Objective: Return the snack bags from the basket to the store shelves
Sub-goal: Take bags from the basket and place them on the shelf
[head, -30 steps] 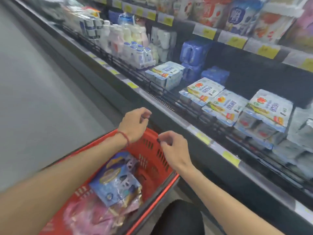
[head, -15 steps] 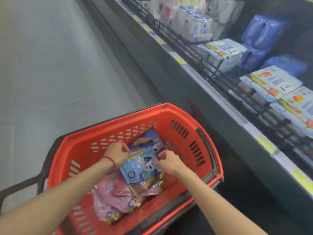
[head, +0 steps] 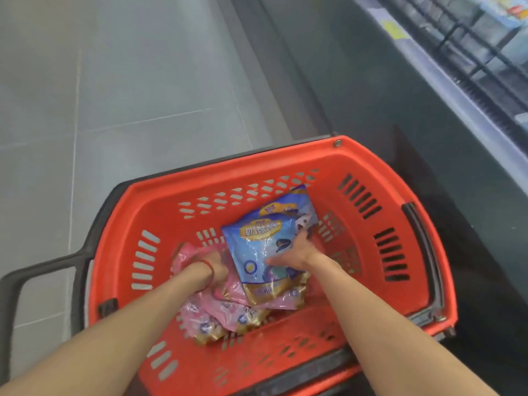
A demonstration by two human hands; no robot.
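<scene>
Crinkly blue foil snack bag (head: pixel 265 241) lies atop pink foil bags (head: pixel 223 307) inside the red plastic basket (head: pixel 405 178). Right hand (head: pixel 294 252) rests spread on it; left hand (head: pixel 211 264) clutches pink film. Probably light, slippery, crushable; pinch a sealed edge.

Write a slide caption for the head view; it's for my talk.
Both hands reach into the red basket: left hand on pink bags, right hand on blue bag.
</scene>
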